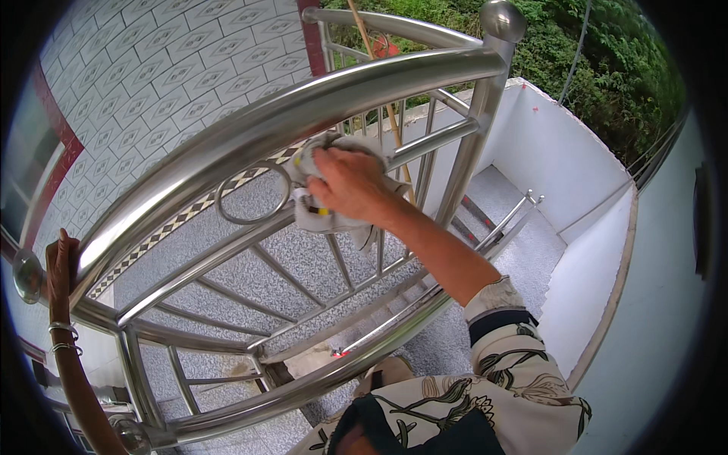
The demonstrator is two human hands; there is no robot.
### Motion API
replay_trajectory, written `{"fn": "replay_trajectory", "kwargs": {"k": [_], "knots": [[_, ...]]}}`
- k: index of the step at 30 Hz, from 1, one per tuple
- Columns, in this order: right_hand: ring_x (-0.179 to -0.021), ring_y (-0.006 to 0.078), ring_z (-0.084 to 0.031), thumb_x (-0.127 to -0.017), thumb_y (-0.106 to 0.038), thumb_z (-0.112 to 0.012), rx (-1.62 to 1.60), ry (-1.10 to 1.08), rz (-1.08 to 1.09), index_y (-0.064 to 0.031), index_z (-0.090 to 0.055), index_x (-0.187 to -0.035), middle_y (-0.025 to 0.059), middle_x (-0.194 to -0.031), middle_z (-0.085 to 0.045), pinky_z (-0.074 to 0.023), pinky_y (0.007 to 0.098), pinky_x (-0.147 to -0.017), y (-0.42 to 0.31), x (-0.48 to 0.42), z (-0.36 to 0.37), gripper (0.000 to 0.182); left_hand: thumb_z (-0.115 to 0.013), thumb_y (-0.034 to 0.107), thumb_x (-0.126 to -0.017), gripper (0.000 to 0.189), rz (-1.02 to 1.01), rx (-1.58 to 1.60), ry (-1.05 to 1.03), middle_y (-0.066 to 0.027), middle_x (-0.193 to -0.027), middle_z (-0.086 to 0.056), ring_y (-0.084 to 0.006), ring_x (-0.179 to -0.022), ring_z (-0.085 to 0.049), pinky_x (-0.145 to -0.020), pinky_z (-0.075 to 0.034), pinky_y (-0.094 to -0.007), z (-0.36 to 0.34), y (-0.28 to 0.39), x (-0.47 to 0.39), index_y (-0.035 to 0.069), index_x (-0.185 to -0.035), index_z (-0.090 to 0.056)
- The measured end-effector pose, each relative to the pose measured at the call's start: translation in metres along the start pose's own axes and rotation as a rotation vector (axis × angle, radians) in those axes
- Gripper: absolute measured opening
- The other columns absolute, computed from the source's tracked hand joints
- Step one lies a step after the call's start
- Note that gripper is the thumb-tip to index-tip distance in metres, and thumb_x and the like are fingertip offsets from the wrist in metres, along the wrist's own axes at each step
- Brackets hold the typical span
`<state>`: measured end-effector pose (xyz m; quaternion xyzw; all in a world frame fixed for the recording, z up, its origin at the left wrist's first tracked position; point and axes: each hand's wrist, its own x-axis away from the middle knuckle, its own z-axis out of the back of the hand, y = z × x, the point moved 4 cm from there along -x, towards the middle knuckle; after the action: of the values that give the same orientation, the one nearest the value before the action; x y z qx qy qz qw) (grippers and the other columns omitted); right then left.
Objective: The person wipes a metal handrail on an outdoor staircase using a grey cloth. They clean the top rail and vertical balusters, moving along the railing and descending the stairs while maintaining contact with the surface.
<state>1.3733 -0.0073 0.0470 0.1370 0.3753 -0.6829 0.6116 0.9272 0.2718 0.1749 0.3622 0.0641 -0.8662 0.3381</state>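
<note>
My right hand (350,182) holds a crumpled light grey cloth (324,222) against the middle rail of a stainless steel railing, just right of a round metal ring (253,192). The cloth wraps partly about the rail, and its lower corner hangs down over the thin balusters. My left hand (62,264) grips the lower left end of the thick curved top rail (273,105), near a metal ball cap (28,276), with the thumb pointing up. Two bangles sit on the left wrist.
Steel railings with ball-topped posts (503,21) surround me. Steps (472,219) with a lower handrail (506,222) lie beyond on the right, beside a white parapet wall (563,136). A wooden pole (392,119) leans behind the railing. Patterned wall tiles (170,74) cover the upper left.
</note>
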Motion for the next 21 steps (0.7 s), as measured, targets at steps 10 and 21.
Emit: {"fn": "replay_trajectory", "kwargs": {"k": [10, 21], "knots": [[-0.073, 0.0354, -0.06, -0.078, -0.029, -0.052, 0.457, 0.226, -0.293, -0.0015, -0.053, -0.083, 0.0196, -0.08, -0.061, -0.0449, 0.0474, -0.066, 0.192, 0.022, 0.111, 0.028, -0.04, 0.051, -0.09, 0.062, 0.137, -0.077, -0.066, -0.0009, -0.052, -0.031, -0.0116, -0.051, -0.025, -0.049, -0.022, -0.0327, -0.002, -0.005, -0.009, -0.003, -0.058, -0.037], [-0.089, 0.0311, -0.056, -0.072, -0.024, -0.063, 0.244, 0.28, 0.163, 0.0006, -0.054, -0.102, 0.0197, -0.102, -0.055, -0.0453, 0.0381, -0.081, 0.148, 0.041, 0.086, 0.04, -0.053, 0.046, -0.085, 0.056, 0.264, 0.04, -0.091, 0.0065, -0.049, -0.029, -0.0057, -0.049, -0.023, -0.044, -0.016, -0.0281, -0.002, 0.002, -0.009, 0.007, -0.048, -0.038]]}}
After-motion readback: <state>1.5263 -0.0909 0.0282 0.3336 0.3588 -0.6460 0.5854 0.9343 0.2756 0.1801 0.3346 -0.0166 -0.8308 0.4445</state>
